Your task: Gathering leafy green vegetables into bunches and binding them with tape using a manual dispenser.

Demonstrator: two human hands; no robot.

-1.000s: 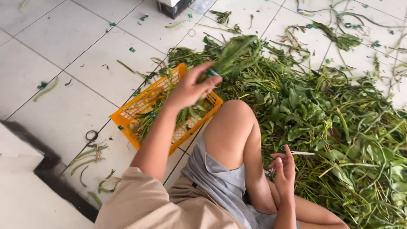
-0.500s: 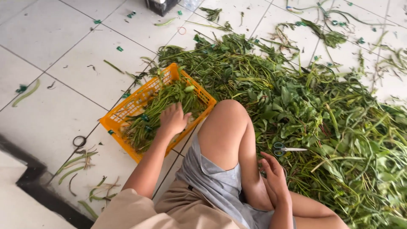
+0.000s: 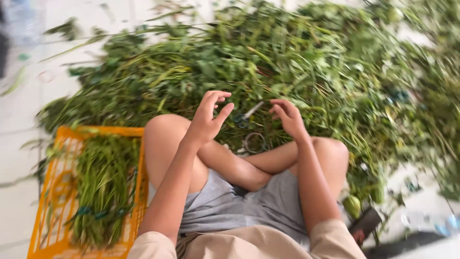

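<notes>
Green cuttings surround a seated person whose two bare hands hover empty above crossed legs.

Nearest, at the lower left of the frame, an orange plastic crate (image 3: pixel 48 206) holds bundled green stems (image 3: pixel 103 187) lying lengthwise. Mid-frame, the left hand (image 3: pixel 208 120) is raised with fingers loosely curled and spread, holding nothing; the right hand (image 3: pixel 286 116) is likewise half-open and empty. Between and just beyond them, scissors (image 3: pixel 247 125) lie on the greens, blades pointing toward the upper right, near both hands but touched by neither. Beyond, a broad heap of leafy stalks (image 3: pixel 297 52) covers the pale tiled floor (image 3: pixel 19 115) across the upper frame.
</notes>
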